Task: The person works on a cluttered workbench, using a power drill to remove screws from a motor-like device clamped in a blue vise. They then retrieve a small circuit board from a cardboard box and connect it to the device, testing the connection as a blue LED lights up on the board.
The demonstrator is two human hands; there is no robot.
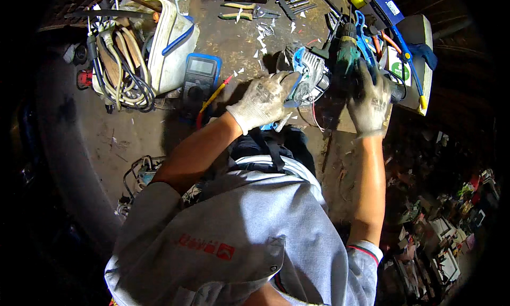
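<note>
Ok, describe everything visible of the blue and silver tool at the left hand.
The blue and silver tool has a plastic-looking blue shell and ribbed, metallic-looking body, thin wires trailing from its near side. The gloved left hand grips its left side near the edge of the worktable; whether it rests there is unclear.

Off-white, smudged dark grey, over the knit-gloved left hand and knit-gloved right hand. Bright blue against silver-grey on the compact, ribbed metal machine. Teal green, ringed dull yellow, along the barrel-shaped power tool. Blue around dark grey, with a pale grey screen, on the rectangular plastic multimeter. Yellow tipped with red on the slim, stick-shaped tool. Light grey on the short-sleeved cloth shirt, printed red, with red and dark bands at the hem of one sleeve.
</note>
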